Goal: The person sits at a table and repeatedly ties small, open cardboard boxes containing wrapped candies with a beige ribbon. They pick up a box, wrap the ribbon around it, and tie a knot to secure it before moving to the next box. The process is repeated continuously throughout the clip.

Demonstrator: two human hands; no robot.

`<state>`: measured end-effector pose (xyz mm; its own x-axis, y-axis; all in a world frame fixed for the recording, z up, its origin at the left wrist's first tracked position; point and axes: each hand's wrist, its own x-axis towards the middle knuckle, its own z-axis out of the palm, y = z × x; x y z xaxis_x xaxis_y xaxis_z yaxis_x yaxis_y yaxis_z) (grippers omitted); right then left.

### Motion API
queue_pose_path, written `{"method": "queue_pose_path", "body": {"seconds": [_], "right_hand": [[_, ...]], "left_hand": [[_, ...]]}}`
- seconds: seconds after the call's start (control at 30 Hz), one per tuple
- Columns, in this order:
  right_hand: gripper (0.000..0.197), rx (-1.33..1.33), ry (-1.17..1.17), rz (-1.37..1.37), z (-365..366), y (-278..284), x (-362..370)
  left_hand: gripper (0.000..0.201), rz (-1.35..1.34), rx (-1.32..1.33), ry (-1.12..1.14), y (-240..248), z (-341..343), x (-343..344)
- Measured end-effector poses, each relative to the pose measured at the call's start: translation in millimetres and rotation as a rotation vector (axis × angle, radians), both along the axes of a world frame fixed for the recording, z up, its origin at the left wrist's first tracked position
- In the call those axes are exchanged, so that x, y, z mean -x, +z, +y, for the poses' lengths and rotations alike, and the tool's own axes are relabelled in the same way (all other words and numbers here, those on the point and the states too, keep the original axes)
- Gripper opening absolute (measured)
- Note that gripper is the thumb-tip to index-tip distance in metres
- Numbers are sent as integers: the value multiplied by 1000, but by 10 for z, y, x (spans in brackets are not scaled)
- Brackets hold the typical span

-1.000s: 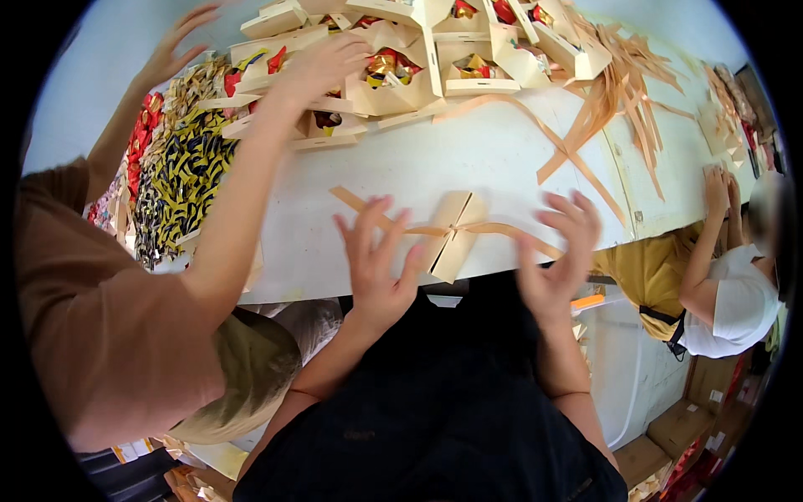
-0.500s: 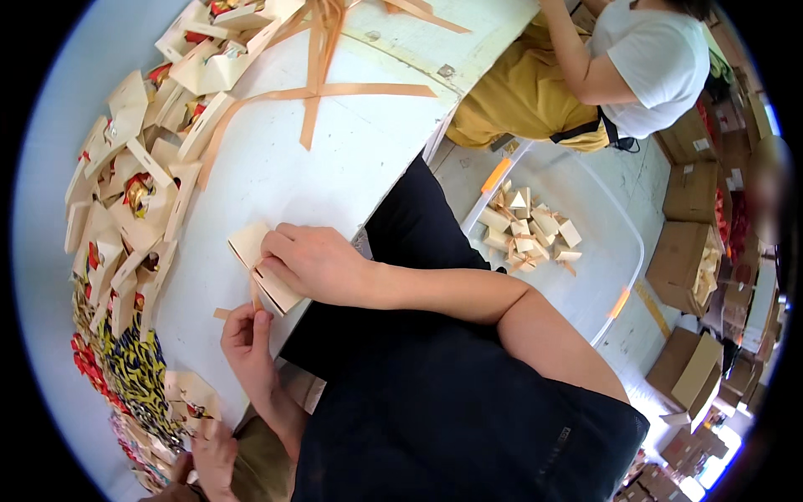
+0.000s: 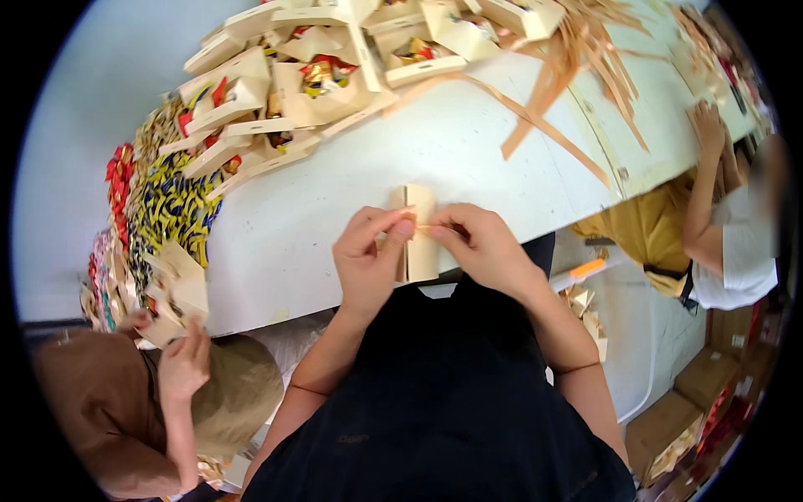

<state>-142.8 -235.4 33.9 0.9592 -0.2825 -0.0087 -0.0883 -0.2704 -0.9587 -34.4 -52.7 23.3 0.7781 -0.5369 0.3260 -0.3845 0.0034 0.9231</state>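
Note:
A small cream cardboard box [image 3: 423, 258] stands at the near edge of the white table, in front of my body. Across its top runs a narrow peach ribbon [image 3: 421, 227]. My left hand [image 3: 366, 255] pinches the ribbon between thumb and forefinger, over the box's left side. From the other side, my right hand [image 3: 485, 247] is closed in a pinch on the same ribbon. The fingers hide part of the ribbon, so I cannot tell whether it is knotted.
Open cream boxes [image 3: 293, 92] with wrapped sweets line the table's far side; loose peach ribbons [image 3: 577, 63] lie right of them. Yellow-and-blue wrapped sweets [image 3: 180, 209] are heaped left. Co-workers sit on both sides. A clear plastic tub [image 3: 623, 360] holding boxes stands at lower right.
The view has swung round toward the table. My right hand has left the box's top and joined my left hand at the ribbon. The box now stands more upright in view.

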Motion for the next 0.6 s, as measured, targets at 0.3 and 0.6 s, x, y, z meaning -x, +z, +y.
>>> {"method": "queue_pose_path", "body": {"seconds": [0.3, 0.6], "right_hand": [[27, -262, 27, 140, -204, 585, -302], [15, 145, -143, -18, 289, 364, -20]], "left_hand": [[20, -160, -78, -38, 129, 31, 101], [18, 661, 226, -136, 190, 81, -127]]}}
